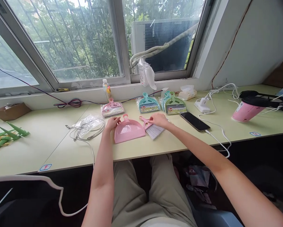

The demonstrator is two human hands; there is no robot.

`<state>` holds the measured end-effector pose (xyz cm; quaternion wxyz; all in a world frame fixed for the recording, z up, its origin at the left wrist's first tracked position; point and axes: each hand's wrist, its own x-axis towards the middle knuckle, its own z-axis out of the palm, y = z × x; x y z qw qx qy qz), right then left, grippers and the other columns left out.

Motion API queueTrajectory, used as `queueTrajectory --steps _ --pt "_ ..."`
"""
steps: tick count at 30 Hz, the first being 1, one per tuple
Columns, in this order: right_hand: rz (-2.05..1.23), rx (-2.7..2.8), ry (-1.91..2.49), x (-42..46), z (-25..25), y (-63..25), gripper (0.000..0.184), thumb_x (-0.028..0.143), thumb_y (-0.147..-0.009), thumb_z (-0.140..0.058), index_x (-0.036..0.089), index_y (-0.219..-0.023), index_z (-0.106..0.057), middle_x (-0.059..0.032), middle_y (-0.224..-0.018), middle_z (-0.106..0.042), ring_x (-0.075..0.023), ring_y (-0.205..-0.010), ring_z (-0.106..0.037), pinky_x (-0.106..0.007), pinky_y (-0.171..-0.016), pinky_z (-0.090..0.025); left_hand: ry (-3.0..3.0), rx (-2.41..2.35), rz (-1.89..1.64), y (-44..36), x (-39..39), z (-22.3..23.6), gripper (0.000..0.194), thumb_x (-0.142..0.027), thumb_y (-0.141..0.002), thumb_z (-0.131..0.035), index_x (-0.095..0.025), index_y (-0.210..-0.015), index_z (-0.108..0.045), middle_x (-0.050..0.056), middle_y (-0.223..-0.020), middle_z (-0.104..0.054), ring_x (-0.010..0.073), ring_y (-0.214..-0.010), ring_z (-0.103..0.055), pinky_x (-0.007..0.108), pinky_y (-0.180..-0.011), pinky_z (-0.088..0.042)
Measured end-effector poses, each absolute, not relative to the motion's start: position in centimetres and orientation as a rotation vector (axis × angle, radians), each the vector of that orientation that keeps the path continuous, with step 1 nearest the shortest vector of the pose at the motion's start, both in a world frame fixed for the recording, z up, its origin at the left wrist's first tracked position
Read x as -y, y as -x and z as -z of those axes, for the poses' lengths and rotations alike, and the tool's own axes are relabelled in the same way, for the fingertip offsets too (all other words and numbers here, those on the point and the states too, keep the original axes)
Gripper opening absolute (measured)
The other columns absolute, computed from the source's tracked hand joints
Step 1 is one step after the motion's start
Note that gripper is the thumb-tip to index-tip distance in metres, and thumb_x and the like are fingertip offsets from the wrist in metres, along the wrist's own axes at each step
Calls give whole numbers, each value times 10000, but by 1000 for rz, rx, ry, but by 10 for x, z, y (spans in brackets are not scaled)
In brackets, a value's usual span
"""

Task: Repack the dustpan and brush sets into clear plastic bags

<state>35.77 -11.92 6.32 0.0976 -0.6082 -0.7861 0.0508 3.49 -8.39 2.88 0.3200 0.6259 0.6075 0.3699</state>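
Observation:
A pink dustpan [129,130] lies on the table in front of me, its handle pointing toward the window. My left hand [112,123] grips its upper left edge with bent fingers. Just right of the pan is a small pink brush [153,130] with pale bristles pointing toward me. The closed fingers of my right hand [159,120] hold the brush at its body, partly covering it. Behind them stand wrapped dustpan-and-brush sets: a pink set [112,108], a teal set [148,104] and a green set [176,105], with more teal behind the green one.
Left of the pan lie a coiled cable [100,128] and clear plastic wrapping [90,123]. A charging phone [194,121], a white charger [202,105] and a tilted pink cup [246,110] are on the right. A small bottle [106,90] stands by the window.

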Motion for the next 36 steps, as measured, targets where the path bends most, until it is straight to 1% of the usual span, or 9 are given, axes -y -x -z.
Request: queueTrajectory --steps 6,11,16,22,25,29,31,33,36 --pt "-56 2525 2002 102 -74 -320 401 439 -781 -755 153 -1061 -779 -189 -1060 -762 -298 -1028 -708 -323 -780 -469 -1771 -1476 -859 -36 90 -34 534 -661 -660 -736 -197 -549 -496 -13 -571 -471 114 -542 -411 259 -532 -305" --pt "-99 2381 1991 88 -101 -332 323 430 -781 -714 164 -949 -789 -138 -961 -760 -263 -917 -701 -285 -695 -448 -1761 -1460 -718 -39 91 -32 613 -636 -623 -794 -217 -486 -368 -39 -510 -343 96 -501 -307 266 -498 -218" --pt "-187 2355 1830 98 -141 -322 384 527 -846 -616 184 -868 -786 -79 -824 -730 -206 -769 -669 -267 -604 -382 -1708 -1490 -581 -42 93 -37 579 -710 -688 -721 -196 -501 -530 30 -544 -495 133 -519 -421 288 -498 -267" --pt "-107 2638 1778 137 -130 -271 437 561 -772 -735 168 -954 -793 -125 -896 -762 -266 -922 -702 -285 -696 -427 -1856 -1378 -445 -52 97 -41 622 -663 -623 -799 -205 -451 -416 -27 -474 -357 96 -478 -311 278 -495 -202" --pt "-43 2683 1801 140 -107 -258 441 503 -817 -722 157 -1086 -767 -165 -1049 -768 -286 -1023 -698 -305 -780 -443 -1874 -1258 -405 -61 100 -43 563 -647 -676 -769 -187 -479 -512 12 -510 -477 120 -501 -417 274 -513 -300" --pt "27 2608 1859 123 -84 -264 369 425 -905 -639 159 -1132 -756 -185 -1164 -746 -286 -1097 -681 -359 -917 -409 -1854 -1275 -497 -63 98 -46 486 -600 -775 -714 -170 -562 -635 52 -564 -566 166 -552 -516 297 -564 -397" --pt "-4 2563 1855 114 -77 -272 365 433 -921 -612 163 -1112 -766 -173 -1139 -755 -279 -1079 -685 -370 -937 -389 -1965 -1427 -809 -59 96 -45 383 -530 -807 -719 -172 -676 -687 65 -661 -622 202 -659 -569 317 -646 -446" --pt "-60 2543 1822 109 -74 -279 361 451 -921 -605 181 -1085 -780 -145 -1102 -768 -267 -1058 -686 -367 -938 -377 -2156 -1590 -1121 -55 94 -42 256 -422 -776 -788 -195 -880 -729 93 -916 -699 265 -904 -617 360 -809 -481" --pt "-79 2529 1765 105 -75 -284 330 437 -915 -610 209 -1067 -793 -114 -1084 -777 -249 -1049 -678 -358 -937 -363 -2447 -1715 -1193 -52 94 -37 414 -269 -749 -824 -252 -1144 -702 118 -1284 -642 336 -1224 -534 438 -1009 -431"
